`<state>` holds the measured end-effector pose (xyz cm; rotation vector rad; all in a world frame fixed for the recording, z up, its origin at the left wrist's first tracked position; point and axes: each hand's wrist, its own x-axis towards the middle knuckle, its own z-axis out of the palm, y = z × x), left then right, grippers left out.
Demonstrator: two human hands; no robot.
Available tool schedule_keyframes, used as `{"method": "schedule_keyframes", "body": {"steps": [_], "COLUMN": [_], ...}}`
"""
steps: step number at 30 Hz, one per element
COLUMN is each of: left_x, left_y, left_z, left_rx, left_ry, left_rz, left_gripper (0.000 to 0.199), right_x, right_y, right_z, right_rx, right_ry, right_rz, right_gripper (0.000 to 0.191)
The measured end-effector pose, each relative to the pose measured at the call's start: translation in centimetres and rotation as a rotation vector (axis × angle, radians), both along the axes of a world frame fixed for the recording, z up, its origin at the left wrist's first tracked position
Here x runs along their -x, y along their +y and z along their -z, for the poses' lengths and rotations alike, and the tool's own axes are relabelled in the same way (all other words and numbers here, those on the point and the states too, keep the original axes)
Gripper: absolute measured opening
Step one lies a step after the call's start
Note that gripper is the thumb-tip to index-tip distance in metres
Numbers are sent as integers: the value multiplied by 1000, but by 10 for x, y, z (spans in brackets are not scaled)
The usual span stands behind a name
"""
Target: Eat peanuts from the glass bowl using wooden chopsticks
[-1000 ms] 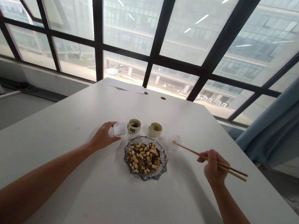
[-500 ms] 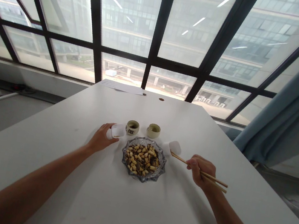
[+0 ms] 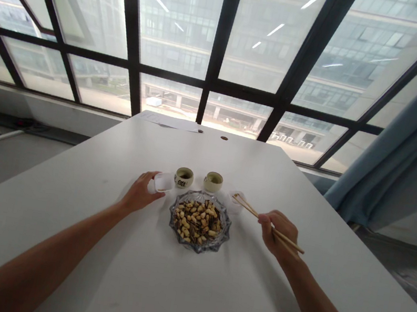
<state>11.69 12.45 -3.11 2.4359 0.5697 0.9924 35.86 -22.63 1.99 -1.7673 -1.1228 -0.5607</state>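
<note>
My left hand [image 3: 143, 192] holds a small white cup [image 3: 163, 182], tilted, just left of a glass bowl [image 3: 223, 234]. Peanuts and dark seeds [image 3: 197, 221] fill the bowl. In my right hand [image 3: 279, 232] is a pair of chopsticks [image 3: 251, 209], their tips over a second white cup [image 3: 236, 201] to the right of the bowl. This cup stands upright on the table. Behind the bowl are two small pale green cups, the left one [image 3: 184, 177] with dark contents and writing, the right one [image 3: 212, 182] with a pale inside.
Papers [image 3: 168, 121] lie at the far edge of the white table [image 3: 155, 285], with two small dark round spots beside them. Beyond are large windows with dark frames [image 3: 220, 30]. A blue curtain [image 3: 405, 125] hangs at the right.
The right white cup has gone from tilted to upright. My right hand and the chopsticks have moved slightly up and left, with the tips now over that cup. My left hand has barely moved.
</note>
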Motion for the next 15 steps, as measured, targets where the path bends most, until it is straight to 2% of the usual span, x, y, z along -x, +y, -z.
{"method": "schedule_keyframes", "body": {"steps": [3,6,10,12,15], "left_x": [0,0,0,0,0], "left_y": [1,1,0,0,0], "left_z": [1,2,0,0,2], "left_rx": [-2,-4,-11,-11,-6], "left_ry": [-2,-7,-6,-4,-2], "left_rz": [2,4,1,5,6], "left_gripper": [58,57,57,58,57], "right_x": [0,-4,-9,-7,5], "right_y": [1,2,4,4,5], "right_z": [-4,-4,-2,-2,-8], "right_rx": [66,88,111,81,-50], "right_ry": [-88,-77,-98,-81,51], "right_rz": [71,178,209,213,172], "right_gripper": [48,51,52,51,51]}}
